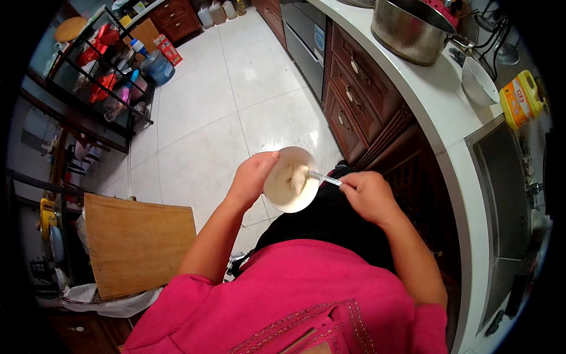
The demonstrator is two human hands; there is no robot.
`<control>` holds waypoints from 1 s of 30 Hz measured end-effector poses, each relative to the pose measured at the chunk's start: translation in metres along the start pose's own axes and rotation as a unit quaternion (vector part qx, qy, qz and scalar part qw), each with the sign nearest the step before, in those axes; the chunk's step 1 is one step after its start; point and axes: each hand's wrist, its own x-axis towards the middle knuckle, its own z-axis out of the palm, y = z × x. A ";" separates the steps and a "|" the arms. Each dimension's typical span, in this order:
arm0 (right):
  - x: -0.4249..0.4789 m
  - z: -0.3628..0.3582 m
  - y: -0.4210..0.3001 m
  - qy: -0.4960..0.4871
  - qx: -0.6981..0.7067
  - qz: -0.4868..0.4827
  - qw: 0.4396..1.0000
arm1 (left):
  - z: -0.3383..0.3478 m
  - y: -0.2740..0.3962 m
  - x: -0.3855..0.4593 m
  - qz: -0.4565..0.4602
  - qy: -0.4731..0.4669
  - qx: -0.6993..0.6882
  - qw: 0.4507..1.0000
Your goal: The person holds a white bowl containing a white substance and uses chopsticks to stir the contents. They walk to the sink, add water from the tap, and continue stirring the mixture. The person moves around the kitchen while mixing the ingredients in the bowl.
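Observation:
In front of my body, above the tiled floor, my left hand (254,177) holds a white bowl (283,205) by its left side, the thumb on the rim. Inside the bowl lies a pale, cream-coloured mixture (297,179) that looks thick and lumpy. My right hand (369,194) grips the handle of a metal utensil (325,178), whose far end is sunk in the mixture and hidden by it. The bowl is tipped a little, so its inside shows.
At right, a counter (435,104) bears a steel pot (407,33), a white bowl (478,82) and a yellow detergent jug (521,101) beside a sink (508,212). A wooden board (139,243) lies at left; beyond it stand a black rack (95,77) and a water bottle (158,68).

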 end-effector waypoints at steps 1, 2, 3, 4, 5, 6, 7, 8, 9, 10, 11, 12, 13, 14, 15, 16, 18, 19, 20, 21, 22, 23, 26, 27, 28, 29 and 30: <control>-0.004 0.004 0.005 -0.063 -0.010 0.021 0.998 | 0.000 0.001 0.002 0.009 -0.001 0.007 1.000; -0.010 0.005 0.006 -0.096 -0.009 -0.011 0.995 | 0.000 0.000 0.003 0.007 -0.002 0.002 1.000; -0.013 0.004 0.004 -0.130 -0.006 -0.044 0.991 | -0.001 -0.004 0.002 0.003 -0.001 -0.003 1.000; -0.014 -0.001 -0.003 -0.126 0.009 -0.067 0.990 | -0.002 -0.007 0.003 -0.001 0.000 -0.008 1.000; -0.010 -0.001 -0.002 -0.084 0.012 -0.052 0.995 | -0.002 -0.007 0.005 0.009 0.005 -0.006 1.000; -0.005 -0.001 -0.002 -0.041 0.014 -0.036 0.998 | -0.003 -0.007 0.007 0.019 0.008 -0.004 1.000; -0.003 -0.001 -0.003 0.003 0.016 -0.020 1.000 | -0.003 -0.008 0.009 0.030 0.012 -0.003 0.999; -0.007 0.003 -0.004 -0.028 -0.035 0.041 0.998 | -0.004 -0.013 0.008 0.053 0.010 0.030 0.998; -0.010 0.011 0.005 -0.075 -0.056 0.036 0.995 | -0.003 -0.017 0.010 0.085 0.011 0.062 0.994; -0.013 0.010 0.000 -0.095 -0.047 0.005 0.994 | -0.004 -0.021 0.013 0.120 0.019 0.096 0.988; -0.016 0.008 -0.006 -0.116 -0.040 -0.026 0.992 | -0.004 -0.026 0.012 0.106 0.025 0.080 0.991; -0.012 0.005 -0.006 -0.097 -0.018 -0.044 0.994 | -0.010 -0.035 0.014 0.093 0.034 0.076 0.992; -0.007 0.001 -0.004 -0.075 0.001 -0.062 0.995 | -0.012 -0.036 0.013 0.090 0.036 0.062 0.993; -0.003 0.000 -0.002 -0.057 -0.020 -0.009 0.998 | -0.015 -0.040 0.019 0.078 0.033 0.074 0.994; -0.004 -0.001 0.001 -0.035 -0.037 0.052 0.997 | -0.007 -0.015 0.009 0.097 0.042 0.118 0.987; -0.009 0.003 0.005 -0.059 -0.028 0.060 0.996 | -0.001 -0.003 0.010 0.112 0.030 0.161 0.980; -0.017 0.011 0.006 -0.105 -0.003 0.029 0.994 | -0.001 -0.010 0.013 0.109 0.034 0.164 0.980; -0.017 0.009 0.001 -0.118 0.011 -0.004 0.993 | -0.002 -0.013 0.014 0.103 0.040 0.155 0.982; -0.012 0.005 -0.003 -0.108 0.019 0.014 0.994 | -0.002 -0.014 0.017 0.094 0.047 0.119 0.987; -0.009 0.004 -0.003 -0.077 0.031 0.034 0.996 | -0.003 -0.014 0.014 0.083 0.056 0.088 0.991; -0.005 0.005 -0.001 -0.045 0.044 0.055 0.997 | -0.004 -0.013 0.013 0.071 0.064 0.057 0.994; -0.002 0.005 0.000 -0.013 0.057 0.077 0.995 | -0.005 -0.013 0.011 0.094 0.071 0.094 0.989; -0.009 0.014 0.005 -0.094 0.026 0.056 0.994 | 0.003 -0.008 0.008 0.127 0.075 0.169 0.975; -0.012 0.015 0.001 -0.117 0.026 0.015 0.993 | 0.001 -0.012 0.009 0.122 0.071 0.138 0.980; -0.011 0.011 -0.003 -0.126 0.041 0.007 0.991 | -0.001 -0.017 0.011 0.116 0.067 0.107 0.985; -0.007 0.003 -0.007 -0.097 0.046 -0.005 0.994 | -0.002 -0.020 0.012 0.111 0.064 0.076 0.989; -0.003 -0.001 -0.006 -0.058 0.065 0.028 0.996 | -0.002 -0.018 0.012 0.100 0.058 0.074 0.991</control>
